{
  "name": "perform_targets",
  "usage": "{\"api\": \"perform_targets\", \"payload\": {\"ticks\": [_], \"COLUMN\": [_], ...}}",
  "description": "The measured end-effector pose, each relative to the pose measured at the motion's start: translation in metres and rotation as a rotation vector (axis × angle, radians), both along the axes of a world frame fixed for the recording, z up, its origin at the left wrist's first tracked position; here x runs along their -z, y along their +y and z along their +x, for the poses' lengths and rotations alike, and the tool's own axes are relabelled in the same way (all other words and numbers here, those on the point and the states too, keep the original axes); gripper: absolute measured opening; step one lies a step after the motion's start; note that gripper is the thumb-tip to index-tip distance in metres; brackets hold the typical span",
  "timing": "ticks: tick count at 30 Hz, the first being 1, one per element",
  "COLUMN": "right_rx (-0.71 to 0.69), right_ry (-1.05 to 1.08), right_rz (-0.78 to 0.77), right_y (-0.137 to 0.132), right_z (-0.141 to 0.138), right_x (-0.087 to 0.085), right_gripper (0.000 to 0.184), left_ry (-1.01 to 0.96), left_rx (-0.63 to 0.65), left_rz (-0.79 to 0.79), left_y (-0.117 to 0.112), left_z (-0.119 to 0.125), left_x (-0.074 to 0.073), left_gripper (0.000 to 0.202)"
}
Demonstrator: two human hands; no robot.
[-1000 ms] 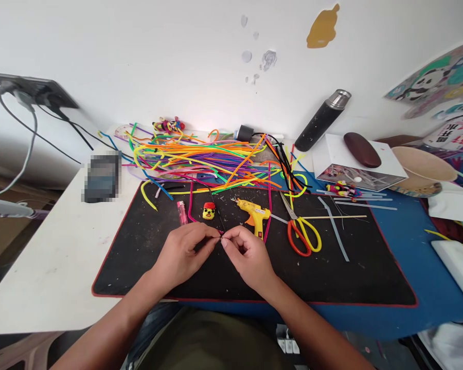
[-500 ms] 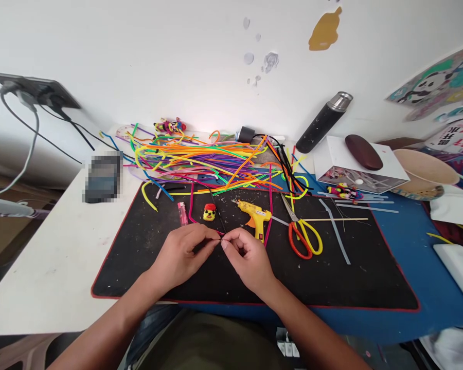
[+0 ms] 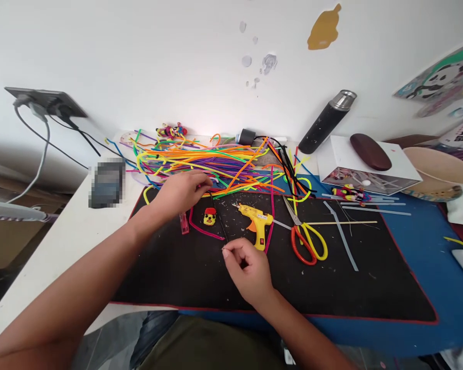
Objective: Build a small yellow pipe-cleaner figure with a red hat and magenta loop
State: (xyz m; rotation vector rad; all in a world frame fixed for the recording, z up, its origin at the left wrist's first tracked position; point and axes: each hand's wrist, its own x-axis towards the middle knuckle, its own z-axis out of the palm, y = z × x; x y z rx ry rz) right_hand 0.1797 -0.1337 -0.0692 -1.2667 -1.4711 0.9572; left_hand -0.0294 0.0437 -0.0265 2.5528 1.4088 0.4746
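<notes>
My left hand (image 3: pixel 185 191) is at the near edge of the pile, its fingers closed at the far end of a black pipe cleaner (image 3: pixel 218 220). That stem slants down the mat toward my right hand (image 3: pixel 250 267), whose thumb and forefinger pinch its near end, a thin dark tip. Left of the stem sits a small yellow dog head with a red top (image 3: pixel 210 216). A bent magenta pipe cleaner (image 3: pixel 204 232) curves below it, and a pink lighter (image 3: pixel 184 224) lies beside my left wrist. Right of the stem rests a yellow glue gun (image 3: pixel 259 221).
Behind the hands spreads a pile of colourful pipe cleaners (image 3: pixel 200 159). Scissors (image 3: pixel 306 239), clear glue sticks (image 3: pixel 347 241) and a thin wooden stick (image 3: pixel 343 223) lie to the right on the black mat (image 3: pixel 332 293). A black flask (image 3: pixel 326 123) and a white box (image 3: pixel 397 164) stand behind.
My left hand has left my right fingertips and moved up and away to the far end of the black pipe cleaner. My right hand stays pinched near its place. The view has shifted slightly.
</notes>
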Motion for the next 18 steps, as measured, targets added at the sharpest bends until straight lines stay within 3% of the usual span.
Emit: {"api": "perform_targets", "payload": {"ticks": [5,18], "right_rx": [-0.089,-0.122], "right_ry": [-0.086,-0.071], "right_rz": [0.058,0.005], "right_y": [-0.006,-0.002], "right_z": [-0.003,-0.002], "right_x": [0.007,0.006], "right_gripper": [0.012,0.012], "left_ry": [0.274,0.436], "left_rx": [0.064,0.239], "left_rz": [-0.005,-0.018], "left_y": [0.026,0.042], "left_z": [0.019,0.033], "left_x": [0.008,0.01], "left_gripper": [0.025,0.029]}}
